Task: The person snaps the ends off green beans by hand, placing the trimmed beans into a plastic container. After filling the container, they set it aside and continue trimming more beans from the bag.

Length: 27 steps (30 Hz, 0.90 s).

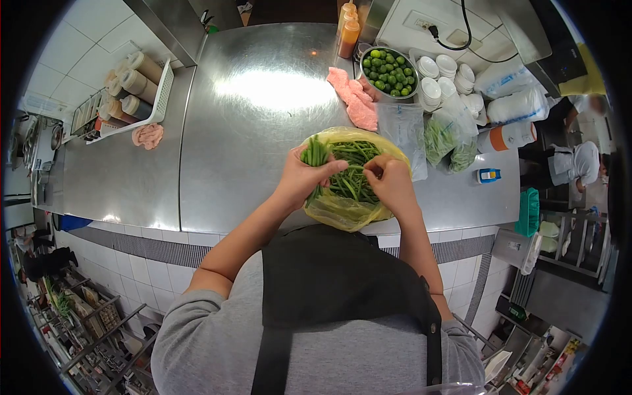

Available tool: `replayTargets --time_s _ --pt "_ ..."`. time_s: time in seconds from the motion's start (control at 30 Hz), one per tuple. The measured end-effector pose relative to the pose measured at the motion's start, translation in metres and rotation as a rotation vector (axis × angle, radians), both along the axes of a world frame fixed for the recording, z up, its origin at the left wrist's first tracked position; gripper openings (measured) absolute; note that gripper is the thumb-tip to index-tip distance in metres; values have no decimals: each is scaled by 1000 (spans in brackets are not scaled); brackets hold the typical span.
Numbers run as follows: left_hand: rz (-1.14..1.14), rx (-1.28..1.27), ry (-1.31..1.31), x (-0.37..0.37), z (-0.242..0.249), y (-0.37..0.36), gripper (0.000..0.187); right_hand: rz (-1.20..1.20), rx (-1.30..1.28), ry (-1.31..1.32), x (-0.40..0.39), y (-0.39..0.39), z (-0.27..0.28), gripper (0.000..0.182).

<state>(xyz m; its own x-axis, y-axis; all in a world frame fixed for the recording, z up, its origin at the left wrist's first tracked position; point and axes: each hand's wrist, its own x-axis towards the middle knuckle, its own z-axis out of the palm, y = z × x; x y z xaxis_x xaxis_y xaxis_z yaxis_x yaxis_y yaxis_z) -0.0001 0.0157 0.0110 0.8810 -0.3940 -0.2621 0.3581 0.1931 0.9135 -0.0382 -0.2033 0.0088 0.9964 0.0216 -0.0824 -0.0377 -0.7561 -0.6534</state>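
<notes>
My left hand (305, 174) is wrapped round an upright bunch of green beans (315, 153), with the thumb stretched across toward the right. Below and between my hands is a yellow plastic bag (337, 212), its mouth spread wide, with many loose green beans (355, 187) inside. My right hand (391, 179) is over the bag's right side, fingertips pinched together on a single green bean (356, 167). The tips of that bean are partly hidden by the fingers.
On the steel counter (250, 151) behind the bag lie a pink cloth (354, 99), a bowl of limes (389, 72) and clear bags of greens (440, 138). White lidded cups (431, 92) stand at right. A white basket of sauce bottles (161, 92) is at left. Another person (582, 161) stands far right.
</notes>
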Motion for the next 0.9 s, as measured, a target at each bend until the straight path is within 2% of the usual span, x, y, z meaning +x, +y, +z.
replayTargets --time_s 0.07,0.13,0.17,0.2,0.3,0.4,0.47,0.5,0.63,0.7,0.73,0.77,0.8,0.9 --pt "-1 73 -42 0 0 -5 15 4 149 -169 2 7 24 6" --pt "-5 143 -85 1 -4 -10 15 71 121 -266 1 12 36 4" --pt "-27 212 -230 1 -9 -12 19 142 93 -357 0 14 38 4" --pt "-48 281 -374 0 -13 -13 24 141 92 -357 1 16 38 4" --pt "13 311 -392 2 -23 -17 21 101 57 -338 4 14 31 6" --pt "90 266 -326 5 -26 -14 20 98 33 -237 1 1 14 6" --pt "95 262 -279 6 -24 -10 19 136 -162 196 -9 0 17 11" --pt "101 257 -235 7 -22 -9 18 133 -162 196 -12 0 11 11" --pt "10 294 -203 8 -17 -4 17 106 -198 104 -13 1 -4 15" --pt "-104 384 -376 7 -26 -5 17 83 -163 75 -10 1 1 14" --pt "-107 383 -376 6 -32 -8 17 68 -62 -49 -7 2 7 13" --pt "-60 402 -527 5 -37 -12 18 52 37 -174 -6 3 13 14" --pt "-12 419 -678 4 -35 -15 18 47 36 -177 -4 6 21 14" --pt "-14 395 -579 3 -24 -16 18 66 138 -271 -1 12 36 12"
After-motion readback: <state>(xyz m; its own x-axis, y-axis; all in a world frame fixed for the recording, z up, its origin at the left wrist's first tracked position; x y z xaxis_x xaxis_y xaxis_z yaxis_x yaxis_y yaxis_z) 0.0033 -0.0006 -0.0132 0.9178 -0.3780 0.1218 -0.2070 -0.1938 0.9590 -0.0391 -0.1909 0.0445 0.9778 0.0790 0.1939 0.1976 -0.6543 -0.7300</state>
